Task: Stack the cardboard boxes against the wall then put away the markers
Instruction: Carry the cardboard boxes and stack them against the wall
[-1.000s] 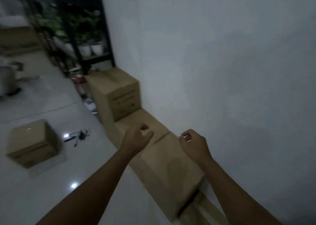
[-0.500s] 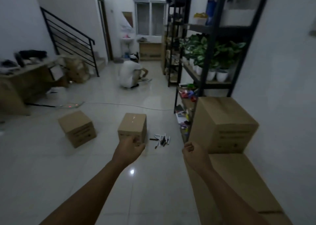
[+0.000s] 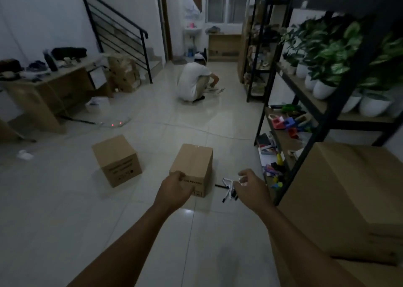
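Observation:
Two loose cardboard boxes stand on the white tiled floor: one [image 3: 194, 167] straight ahead, another [image 3: 115, 158] to its left. Several markers [image 3: 229, 188] lie scattered on the floor just right of the nearer box. At the right, a large cardboard box [image 3: 349, 199] sits on top of a lower box against the wall. My left hand [image 3: 174, 191] hangs in the air with loosely curled fingers, overlapping the nearer box in the view and holding nothing. My right hand [image 3: 250, 186] hovers over the markers, fingers relaxed and empty.
A black metal shelf [image 3: 327, 103] with potted plants and small coloured items runs along the right side. A person [image 3: 194, 82] crouches on the floor further back. A wooden desk [image 3: 48, 90] and a staircase stand at the left. A thin cable crosses the floor.
My view has swung from the wall and the stacked boxes out to the room. The two floor boxes and the markers now look closer. Both hands stay empty in front of me.

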